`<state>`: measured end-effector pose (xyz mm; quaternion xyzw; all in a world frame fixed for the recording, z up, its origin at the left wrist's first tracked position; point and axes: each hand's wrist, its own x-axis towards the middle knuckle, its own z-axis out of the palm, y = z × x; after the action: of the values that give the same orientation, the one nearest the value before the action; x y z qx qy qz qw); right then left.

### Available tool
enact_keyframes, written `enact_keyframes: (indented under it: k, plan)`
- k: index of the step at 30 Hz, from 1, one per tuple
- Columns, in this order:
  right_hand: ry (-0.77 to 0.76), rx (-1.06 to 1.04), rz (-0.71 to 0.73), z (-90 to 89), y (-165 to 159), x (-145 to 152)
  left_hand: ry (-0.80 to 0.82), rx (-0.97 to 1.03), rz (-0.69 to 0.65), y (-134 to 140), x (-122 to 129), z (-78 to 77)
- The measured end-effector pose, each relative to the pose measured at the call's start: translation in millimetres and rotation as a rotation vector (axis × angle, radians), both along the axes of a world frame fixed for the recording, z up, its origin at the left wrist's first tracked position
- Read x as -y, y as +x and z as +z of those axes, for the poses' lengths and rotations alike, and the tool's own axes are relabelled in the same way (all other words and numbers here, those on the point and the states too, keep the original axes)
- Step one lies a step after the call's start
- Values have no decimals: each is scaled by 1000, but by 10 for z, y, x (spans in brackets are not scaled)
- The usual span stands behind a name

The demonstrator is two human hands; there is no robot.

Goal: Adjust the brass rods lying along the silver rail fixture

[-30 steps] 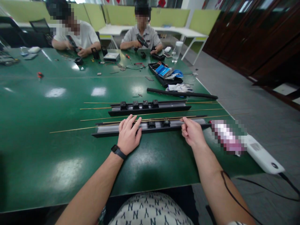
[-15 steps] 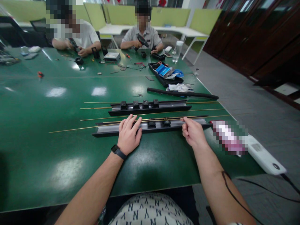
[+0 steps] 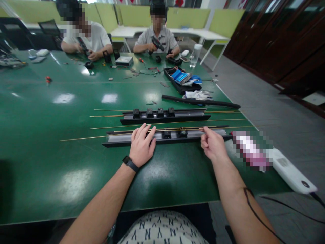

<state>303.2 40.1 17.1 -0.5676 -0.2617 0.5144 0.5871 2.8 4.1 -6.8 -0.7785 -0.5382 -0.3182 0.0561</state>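
Green tabletop (image 3: 167, 176) spreads open between near edge (image 3: 175, 205) and nearer black channel (image 3: 177, 141).

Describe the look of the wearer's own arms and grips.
The left grip and right grip are bare human hands, ungloved. A dark smartwatch with a squarish face and dark band circles the left wrist; the right wrist is bare. No sleeve shows on the left forearm or right forearm. A thin black cable crosses the latter.
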Motion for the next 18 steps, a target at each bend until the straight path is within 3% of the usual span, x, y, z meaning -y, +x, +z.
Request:
enact_keyframes:
  k: [4, 11, 18]
  plan:
    - [3, -2, 82, 3, -26, 21, 10, -8, 0, -3, 2, 6]
    - [2, -36, -20, 17, 7, 0, -3, -7, 2, -2, 3, 9]
    - [4, -24, 42, 14, -24, 13, 0, -3, -2, 1, 5, 18]
